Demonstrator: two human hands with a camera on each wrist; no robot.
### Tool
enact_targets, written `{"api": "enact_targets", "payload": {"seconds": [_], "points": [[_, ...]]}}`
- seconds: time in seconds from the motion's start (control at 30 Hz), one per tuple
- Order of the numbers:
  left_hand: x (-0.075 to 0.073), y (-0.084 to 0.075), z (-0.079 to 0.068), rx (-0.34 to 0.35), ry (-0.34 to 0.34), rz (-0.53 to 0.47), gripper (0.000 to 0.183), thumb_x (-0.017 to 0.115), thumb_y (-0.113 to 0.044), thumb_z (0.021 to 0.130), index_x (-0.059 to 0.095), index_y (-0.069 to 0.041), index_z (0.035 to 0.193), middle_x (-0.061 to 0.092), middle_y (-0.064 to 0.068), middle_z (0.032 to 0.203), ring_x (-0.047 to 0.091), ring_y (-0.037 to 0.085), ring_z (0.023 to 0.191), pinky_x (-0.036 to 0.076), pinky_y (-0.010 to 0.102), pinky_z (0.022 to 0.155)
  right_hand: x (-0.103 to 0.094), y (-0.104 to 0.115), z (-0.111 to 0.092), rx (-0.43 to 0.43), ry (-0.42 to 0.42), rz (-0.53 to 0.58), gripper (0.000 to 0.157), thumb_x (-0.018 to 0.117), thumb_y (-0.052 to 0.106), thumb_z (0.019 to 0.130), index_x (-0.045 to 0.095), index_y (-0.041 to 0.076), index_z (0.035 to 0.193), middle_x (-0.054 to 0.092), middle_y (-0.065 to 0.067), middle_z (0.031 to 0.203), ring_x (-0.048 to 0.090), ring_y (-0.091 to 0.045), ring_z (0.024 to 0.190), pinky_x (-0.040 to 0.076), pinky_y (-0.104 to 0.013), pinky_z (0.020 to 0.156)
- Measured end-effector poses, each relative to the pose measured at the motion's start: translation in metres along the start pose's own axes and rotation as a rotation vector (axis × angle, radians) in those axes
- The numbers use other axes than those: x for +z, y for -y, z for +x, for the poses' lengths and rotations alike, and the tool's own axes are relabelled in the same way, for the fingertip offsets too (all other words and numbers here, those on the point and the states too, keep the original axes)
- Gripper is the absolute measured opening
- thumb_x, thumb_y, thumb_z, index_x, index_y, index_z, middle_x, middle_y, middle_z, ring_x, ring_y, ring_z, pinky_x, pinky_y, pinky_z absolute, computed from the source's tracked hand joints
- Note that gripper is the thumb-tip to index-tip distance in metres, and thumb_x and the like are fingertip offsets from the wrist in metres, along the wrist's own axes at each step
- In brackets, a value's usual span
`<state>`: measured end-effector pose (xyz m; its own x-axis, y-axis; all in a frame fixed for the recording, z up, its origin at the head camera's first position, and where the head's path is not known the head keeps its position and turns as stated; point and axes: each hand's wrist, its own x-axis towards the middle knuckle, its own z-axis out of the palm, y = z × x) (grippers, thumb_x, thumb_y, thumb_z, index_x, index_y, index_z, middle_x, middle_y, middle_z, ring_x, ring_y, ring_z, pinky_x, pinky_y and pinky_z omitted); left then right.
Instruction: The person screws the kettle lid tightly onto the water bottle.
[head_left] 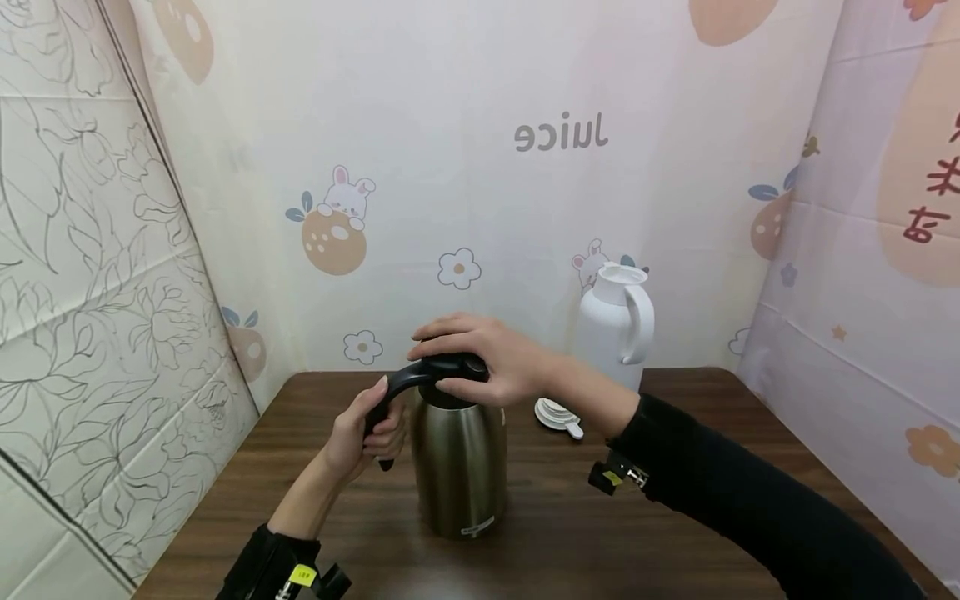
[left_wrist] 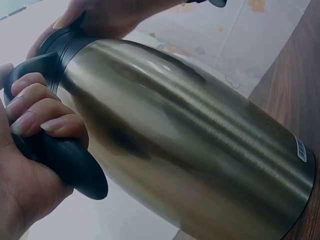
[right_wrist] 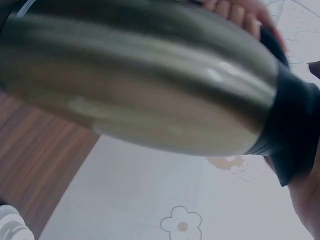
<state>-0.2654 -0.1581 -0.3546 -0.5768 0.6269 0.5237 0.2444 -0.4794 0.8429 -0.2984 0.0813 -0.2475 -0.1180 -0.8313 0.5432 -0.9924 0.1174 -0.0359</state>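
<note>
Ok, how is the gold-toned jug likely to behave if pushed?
The gold-toned jug looks metallic, so it should stay stiff. Being taller than wide, it may tip if pushed near its black top. Smooth-looking and glossy, it could prove slippery.

Left hand gripping black handle of brushed metallic jug, fingers wrapped round. Right hand on black lid, upper left. Jug runs diagonally across view, white label near base. Wood-grain surface at right, printed cloth behind.
</note>
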Motion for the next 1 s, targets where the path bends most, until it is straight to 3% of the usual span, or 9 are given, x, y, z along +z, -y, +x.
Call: {"api": "enact_targets", "payload": {"seconds": [0.2,0.47,0.77,1.0], "points": [[0.000,0.001,0.002,0.001,0.000,0.005,0.051,0.013,-0.029,0.110,0.023,-0.004,0.066,0.022,0.001,0.052,0.017,0.016,0.036,0.007,0.041,0.033,0.007,-0.005,0.006,-0.056,-0.066,-0.022,0.022,0.058,0.022,0.093,0.069,0.013,0.109,0.064,-0.001,0.119,0.054,-0.007,0.113,0.051,-0.032,0.095],[0.001,0.000,0.000,0.023,-0.010,0.013,0.051,0.010,-0.026,0.110,0.022,-0.004,0.065,0.021,0.001,0.051,0.015,0.015,0.036,0.008,0.037,0.031,0.011,-0.003,0.011,-0.038,-0.100,-0.058,0.018,0.057,0.020,0.092,0.069,0.012,0.104,0.063,-0.002,0.111,0.054,-0.010,0.107,0.052,-0.032,0.091],[0.009,-0.001,0.002,0.021,-0.038,0.040,0.051,0.011,-0.025,0.110,0.023,-0.005,0.063,0.021,0.001,0.050,0.015,0.016,0.035,0.008,0.037,0.031,0.015,0.008,0.011,0.115,-0.125,-0.163,0.017,0.056,0.022,0.092,0.067,0.017,0.104,0.063,0.003,0.105,0.054,-0.008,0.099,0.052,-0.030,0.080],[0.013,0.001,0.002,0.020,-0.044,0.046,0.052,0.009,-0.023,0.109,0.022,-0.004,0.063,0.019,0.002,0.049,0.014,0.017,0.034,0.007,0.039,0.031,0.025,0.022,0.014,0.250,-0.223,-0.312,0.017,0.057,0.022,0.088,0.070,0.020,0.098,0.067,0.003,0.099,0.056,-0.011,0.085,0.050,-0.029,0.068]]}}
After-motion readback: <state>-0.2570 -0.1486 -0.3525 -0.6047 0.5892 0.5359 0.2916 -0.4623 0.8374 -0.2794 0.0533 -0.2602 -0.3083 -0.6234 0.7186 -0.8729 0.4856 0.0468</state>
